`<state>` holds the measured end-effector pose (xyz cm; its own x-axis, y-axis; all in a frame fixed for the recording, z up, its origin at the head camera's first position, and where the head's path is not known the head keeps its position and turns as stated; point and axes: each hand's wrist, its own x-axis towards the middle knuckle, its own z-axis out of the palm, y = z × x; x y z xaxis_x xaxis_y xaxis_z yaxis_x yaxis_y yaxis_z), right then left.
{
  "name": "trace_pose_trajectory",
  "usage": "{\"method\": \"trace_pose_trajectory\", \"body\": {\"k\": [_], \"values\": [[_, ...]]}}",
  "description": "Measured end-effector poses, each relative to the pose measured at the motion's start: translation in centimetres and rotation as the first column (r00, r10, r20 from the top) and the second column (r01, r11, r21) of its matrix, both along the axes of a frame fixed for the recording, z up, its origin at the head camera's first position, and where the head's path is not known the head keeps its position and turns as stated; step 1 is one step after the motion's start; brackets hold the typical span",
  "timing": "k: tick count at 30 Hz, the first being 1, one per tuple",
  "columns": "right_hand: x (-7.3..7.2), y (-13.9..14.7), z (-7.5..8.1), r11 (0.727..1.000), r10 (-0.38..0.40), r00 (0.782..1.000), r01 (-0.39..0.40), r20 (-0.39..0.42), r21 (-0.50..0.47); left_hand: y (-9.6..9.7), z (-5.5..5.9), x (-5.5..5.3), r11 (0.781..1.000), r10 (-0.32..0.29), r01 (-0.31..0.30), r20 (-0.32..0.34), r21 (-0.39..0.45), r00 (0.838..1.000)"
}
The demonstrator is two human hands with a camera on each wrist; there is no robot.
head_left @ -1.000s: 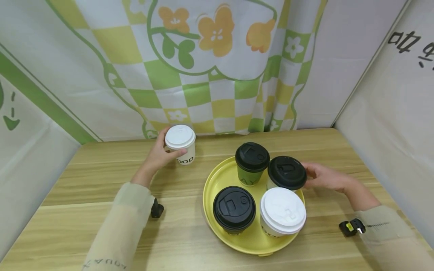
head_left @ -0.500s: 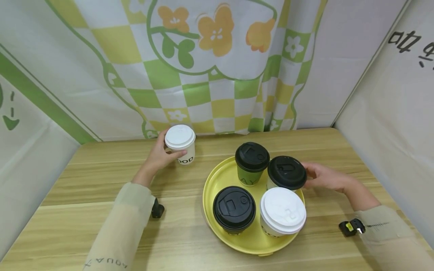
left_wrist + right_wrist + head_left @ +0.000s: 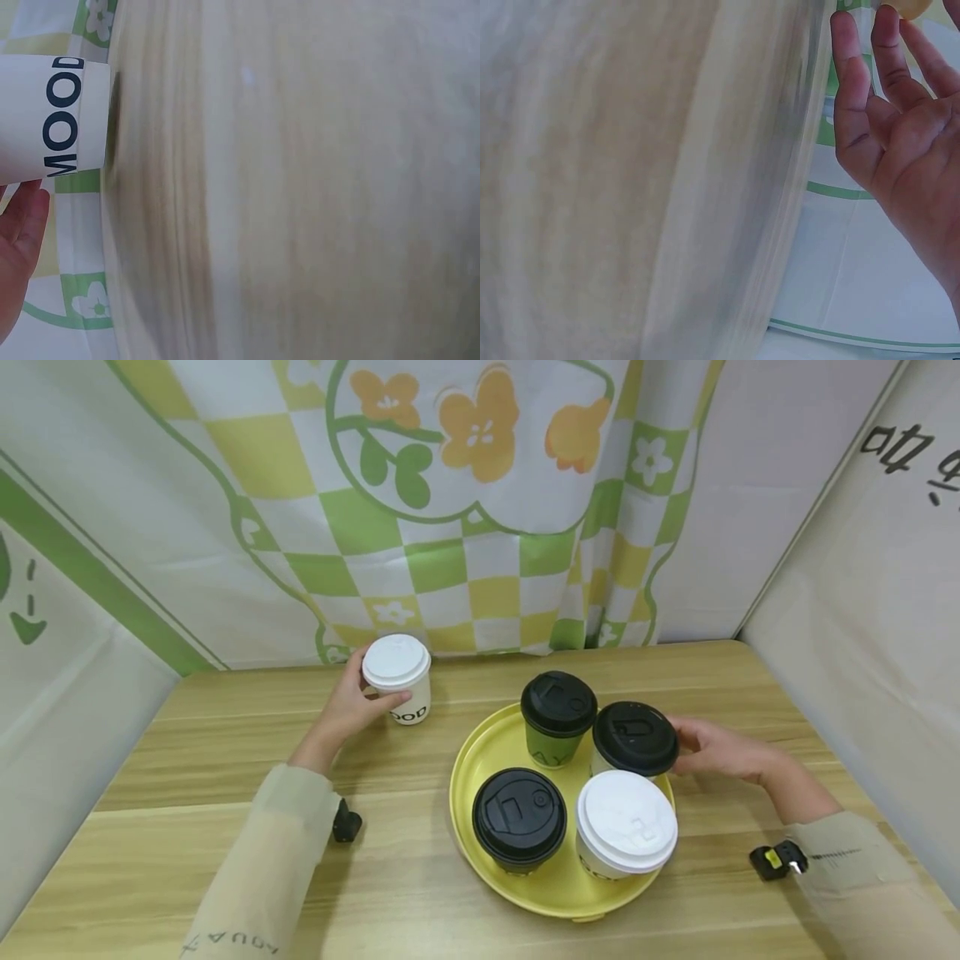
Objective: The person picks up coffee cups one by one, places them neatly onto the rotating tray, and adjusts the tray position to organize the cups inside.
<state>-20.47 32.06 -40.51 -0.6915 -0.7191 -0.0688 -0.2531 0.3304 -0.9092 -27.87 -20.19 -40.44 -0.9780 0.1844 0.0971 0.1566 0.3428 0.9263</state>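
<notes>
My left hand (image 3: 348,702) grips a white paper cup (image 3: 414,703) with a white lid, standing upright near the table's back edge. In the left wrist view the cup (image 3: 45,120) shows the print "MOOD", and part of my left hand (image 3: 19,232) lies against its side. My right hand (image 3: 723,750) is at the right rim of a round yellow tray (image 3: 468,827), its fingertips right beside a black-lidded cup (image 3: 636,739). In the right wrist view my right hand (image 3: 911,127) has its palm visible and its fingers loosely bent, with no cup between them.
On the tray also stand a green cup (image 3: 555,747) with a black lid, another black-lidded cup (image 3: 520,818) and a larger white-lidded cup (image 3: 626,822). A checked floral curtain (image 3: 450,568) hangs behind the wooden table (image 3: 405,877), with pale walls at both sides.
</notes>
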Motion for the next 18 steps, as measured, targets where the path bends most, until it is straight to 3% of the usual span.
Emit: {"method": "trace_pose_trajectory", "body": {"k": [8,18], "values": [[-0.1,0.0,0.0,1.0,0.002,1.0,-0.002,0.003,0.004,-0.4,0.4,0.8,1.0,-0.018,0.019,-0.015,0.01,1.0],[-0.2,-0.1,0.2,1.0,0.015,1.0,-0.015,0.017,-0.006,-0.8,1.1,2.6,0.999,-0.035,0.036,-0.045,0.007,0.998]]}}
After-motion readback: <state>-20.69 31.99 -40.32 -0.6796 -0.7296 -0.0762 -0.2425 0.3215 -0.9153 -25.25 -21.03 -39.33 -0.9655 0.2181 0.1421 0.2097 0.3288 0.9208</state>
